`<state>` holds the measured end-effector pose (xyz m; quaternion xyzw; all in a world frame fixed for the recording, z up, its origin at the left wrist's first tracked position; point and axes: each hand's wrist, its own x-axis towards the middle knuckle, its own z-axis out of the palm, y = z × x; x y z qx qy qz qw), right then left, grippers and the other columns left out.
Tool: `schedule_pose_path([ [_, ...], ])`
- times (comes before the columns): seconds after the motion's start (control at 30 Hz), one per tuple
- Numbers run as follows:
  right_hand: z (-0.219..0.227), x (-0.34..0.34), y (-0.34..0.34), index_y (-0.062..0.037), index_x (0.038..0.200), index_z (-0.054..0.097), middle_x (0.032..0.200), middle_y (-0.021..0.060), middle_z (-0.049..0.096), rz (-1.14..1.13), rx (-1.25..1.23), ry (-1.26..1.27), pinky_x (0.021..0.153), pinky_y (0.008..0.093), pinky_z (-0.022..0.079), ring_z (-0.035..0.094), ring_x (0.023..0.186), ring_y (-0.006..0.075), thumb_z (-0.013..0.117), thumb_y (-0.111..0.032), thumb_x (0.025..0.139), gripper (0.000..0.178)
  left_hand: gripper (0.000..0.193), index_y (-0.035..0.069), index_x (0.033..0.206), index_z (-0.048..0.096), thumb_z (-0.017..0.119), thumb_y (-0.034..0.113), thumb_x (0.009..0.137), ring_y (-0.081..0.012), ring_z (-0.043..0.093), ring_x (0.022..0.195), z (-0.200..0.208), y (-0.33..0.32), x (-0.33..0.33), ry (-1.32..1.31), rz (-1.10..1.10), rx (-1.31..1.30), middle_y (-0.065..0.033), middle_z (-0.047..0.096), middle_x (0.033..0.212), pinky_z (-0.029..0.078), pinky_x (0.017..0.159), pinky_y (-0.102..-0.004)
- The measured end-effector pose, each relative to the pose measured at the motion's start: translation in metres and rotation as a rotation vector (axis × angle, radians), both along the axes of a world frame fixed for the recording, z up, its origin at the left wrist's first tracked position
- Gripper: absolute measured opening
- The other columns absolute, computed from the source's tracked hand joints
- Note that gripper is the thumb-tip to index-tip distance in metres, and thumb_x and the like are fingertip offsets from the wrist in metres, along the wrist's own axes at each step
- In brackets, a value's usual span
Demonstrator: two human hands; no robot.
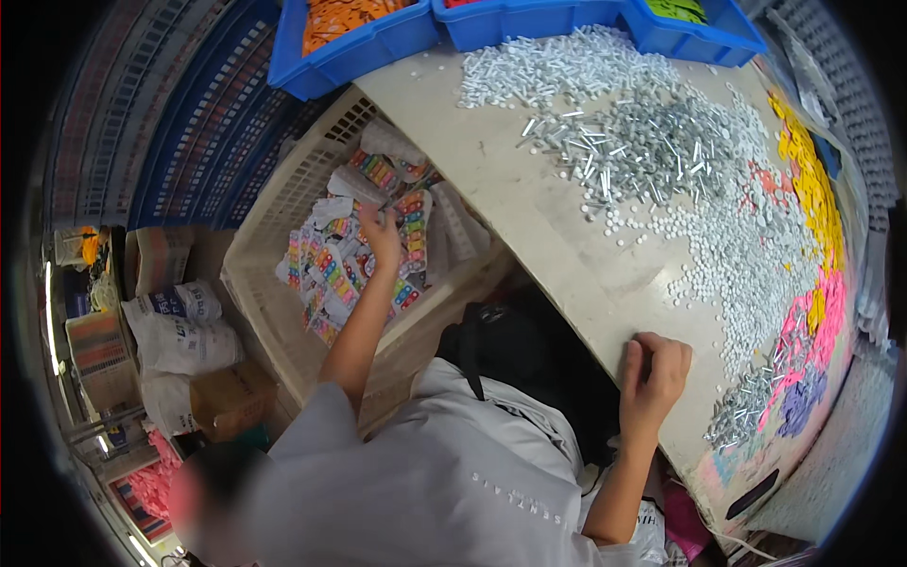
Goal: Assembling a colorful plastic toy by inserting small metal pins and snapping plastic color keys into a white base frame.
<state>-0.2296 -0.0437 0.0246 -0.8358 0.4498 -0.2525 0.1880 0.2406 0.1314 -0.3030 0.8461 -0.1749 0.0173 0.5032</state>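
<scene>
My left hand [381, 236] reaches into a large cream plastic crate [255, 255] at the left of the table. Its fingers are spread over a heap of flat packs [335, 269] with rows of bright colours, some in clear plastic. The fingertips are next to the packs, and I cannot see any pack gripped. My right hand [655, 378] rests at the near edge of the pale table [557, 255]. Its fingers are loosely bent, with the thumb apart, and nothing shows in them.
Piles of small silvery pins [661, 142] and white round pieces [746, 274] cover the table's right part. Yellow pieces [812, 180] and pink pieces [831, 317] lie along its far right edge. Blue bins [364, 52] stand at the back; stacked crates [203, 113] and white sacks [184, 340] are left.
</scene>
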Motion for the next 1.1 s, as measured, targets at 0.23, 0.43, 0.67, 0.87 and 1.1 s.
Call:
schedule_pose_path([
  [0.23,0.002,-0.008,0.001,-0.0034,0.095,0.065,0.088,0.0097,0.063,0.012,0.0,0.009,0.077,0.0409,0.045,0.055,0.085,0.0302,0.074,-0.001,0.084,0.014,0.021,0.0,0.118,0.057,0.061,0.002,0.098,-0.0177,0.06,0.096,0.163,-0.092,-0.073,0.142,-0.269,-0.238,-0.0069,0.063,0.104,0.049,0.088,-0.032],
  [0.43,0.003,-0.01,0.002,-0.0033,0.094,0.065,0.085,0.0099,0.061,-0.024,-0.06,0.056,0.075,0.0404,0.045,0.055,0.083,0.0299,0.074,0.001,0.083,0.015,0.069,0.002,0.144,0.042,0.078,0.018,0.087,-0.0228,0.068,0.099,-0.045,-0.071,-0.029,0.144,-0.457,0.049,-0.0145,0.068,0.118,0.055,0.088,-0.0357],
  [0.67,0.009,0.002,0.0,-0.0031,0.093,0.065,0.083,0.0098,0.06,-0.003,-0.067,-0.029,0.073,0.0406,0.044,0.054,0.08,0.0299,0.074,0.002,0.082,0.016,0.07,0.006,0.132,0.062,0.058,0.063,0.091,-0.0395,0.065,0.113,-0.205,0.038,0.107,-0.241,-0.432,1.334,-0.0136,0.071,0.119,0.05,0.095,-0.0445],
  [0.87,0.0,0.001,-0.001,-0.0027,0.091,0.063,0.082,0.0103,0.058,-0.013,-0.052,0.079,0.071,0.0407,0.044,0.053,0.079,0.0304,0.074,0.003,0.081,0.016,0.055,0.018,0.113,0.072,0.058,0.064,0.088,-0.0376,0.066,0.11,-0.187,0.018,0.04,0.072,-0.823,1.42,-0.011,0.073,0.115,0.047,0.095,-0.049],
  [1.1,0.007,0.011,0.001,-0.0013,0.089,0.062,0.081,0.0115,0.057,0.001,-0.02,0.018,0.068,0.0402,0.043,0.052,0.077,0.0309,0.072,0.004,0.082,0.013,0.056,0.016,0.119,0.07,0.063,0.06,0.086,-0.0335,0.062,0.119,-0.131,0.067,0.051,0.052,-0.371,1.203,-0.0138,0.069,0.125,0.044,0.103,-0.0499],
])
